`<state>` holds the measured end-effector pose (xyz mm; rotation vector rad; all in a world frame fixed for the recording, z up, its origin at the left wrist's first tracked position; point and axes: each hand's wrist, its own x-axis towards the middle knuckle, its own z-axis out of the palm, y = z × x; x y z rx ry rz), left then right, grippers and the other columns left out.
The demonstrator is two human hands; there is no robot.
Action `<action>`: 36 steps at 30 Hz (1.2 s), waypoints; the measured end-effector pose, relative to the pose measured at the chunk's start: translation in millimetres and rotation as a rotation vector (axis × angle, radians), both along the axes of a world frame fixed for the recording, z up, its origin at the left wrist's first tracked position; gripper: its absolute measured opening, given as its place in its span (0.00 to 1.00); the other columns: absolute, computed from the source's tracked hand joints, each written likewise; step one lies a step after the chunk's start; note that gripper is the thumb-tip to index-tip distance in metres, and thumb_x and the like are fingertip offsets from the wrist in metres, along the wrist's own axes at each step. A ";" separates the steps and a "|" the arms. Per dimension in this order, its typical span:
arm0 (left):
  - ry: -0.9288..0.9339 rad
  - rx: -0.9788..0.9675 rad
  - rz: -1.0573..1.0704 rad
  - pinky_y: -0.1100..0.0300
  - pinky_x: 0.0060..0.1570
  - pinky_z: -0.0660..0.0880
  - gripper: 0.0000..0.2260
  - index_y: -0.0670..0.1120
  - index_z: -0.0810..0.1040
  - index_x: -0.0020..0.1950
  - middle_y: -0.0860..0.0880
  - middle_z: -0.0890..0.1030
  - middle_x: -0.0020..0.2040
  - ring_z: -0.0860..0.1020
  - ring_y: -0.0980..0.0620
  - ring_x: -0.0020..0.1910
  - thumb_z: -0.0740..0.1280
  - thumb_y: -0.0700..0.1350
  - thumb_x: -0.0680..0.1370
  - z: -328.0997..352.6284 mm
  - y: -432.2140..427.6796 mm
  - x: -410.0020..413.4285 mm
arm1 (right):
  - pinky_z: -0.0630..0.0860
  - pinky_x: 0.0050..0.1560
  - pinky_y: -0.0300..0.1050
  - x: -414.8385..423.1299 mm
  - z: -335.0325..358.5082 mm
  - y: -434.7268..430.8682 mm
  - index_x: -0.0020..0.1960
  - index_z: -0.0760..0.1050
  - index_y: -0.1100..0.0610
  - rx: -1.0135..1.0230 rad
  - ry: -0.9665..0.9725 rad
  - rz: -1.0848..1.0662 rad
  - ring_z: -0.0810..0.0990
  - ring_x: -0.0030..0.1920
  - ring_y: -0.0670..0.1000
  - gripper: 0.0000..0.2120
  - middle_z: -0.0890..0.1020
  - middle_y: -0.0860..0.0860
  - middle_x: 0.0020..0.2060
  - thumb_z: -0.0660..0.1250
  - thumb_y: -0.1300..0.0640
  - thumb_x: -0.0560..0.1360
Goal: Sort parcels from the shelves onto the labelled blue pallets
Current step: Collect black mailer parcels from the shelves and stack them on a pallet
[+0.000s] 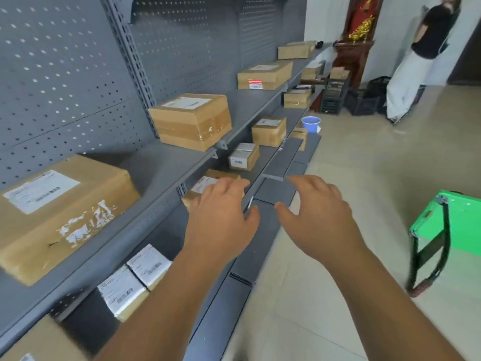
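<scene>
Both grips are spread and hold nothing. The left grip (221, 220) is nearer: its fingertips overlap a small parcel (205, 182) at its 11 o'clock on the middle shelf (268, 158), whose long axis seems to run towards 2 o'clock, while the right grip (320, 214) hangs beside it at 3 o'clock. I count four parcels on the top shelf (156, 165) and no blue pallet in view.

The single head-worn camera looks forward and down along grey perforated metal shelving (65, 74) (close on its left).

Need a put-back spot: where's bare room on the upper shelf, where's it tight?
Bare: upper shelf between the large box and the taped box; between that and the flat box beyond. Tight: one level down, two labelled parcels side by side.
</scene>
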<state>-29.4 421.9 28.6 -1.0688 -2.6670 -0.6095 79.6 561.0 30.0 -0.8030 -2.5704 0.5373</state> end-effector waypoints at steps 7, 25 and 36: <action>-0.052 0.036 -0.210 0.48 0.62 0.70 0.23 0.57 0.70 0.73 0.54 0.74 0.69 0.72 0.48 0.66 0.65 0.57 0.78 -12.4 105.9 -62.1 | 0.68 0.67 0.57 -41.6 -4.7 84.0 0.74 0.68 0.44 0.004 -0.027 -0.149 0.69 0.70 0.55 0.25 0.71 0.45 0.72 0.64 0.43 0.78; -0.058 -0.038 -0.558 0.50 0.61 0.71 0.23 0.54 0.71 0.73 0.52 0.73 0.71 0.73 0.47 0.67 0.65 0.57 0.79 -24.3 376.8 -161.6 | 0.68 0.67 0.57 -108.2 -20.1 296.4 0.74 0.69 0.47 0.001 -0.130 -0.523 0.70 0.70 0.57 0.27 0.72 0.48 0.72 0.66 0.44 0.76; -0.042 -0.085 -0.502 0.50 0.64 0.67 0.23 0.55 0.68 0.75 0.53 0.71 0.72 0.70 0.48 0.69 0.63 0.57 0.80 -24.7 566.5 -176.2 | 0.67 0.67 0.57 -130.7 -15.5 498.6 0.75 0.68 0.47 -0.015 -0.116 -0.452 0.69 0.69 0.58 0.27 0.71 0.48 0.73 0.65 0.44 0.77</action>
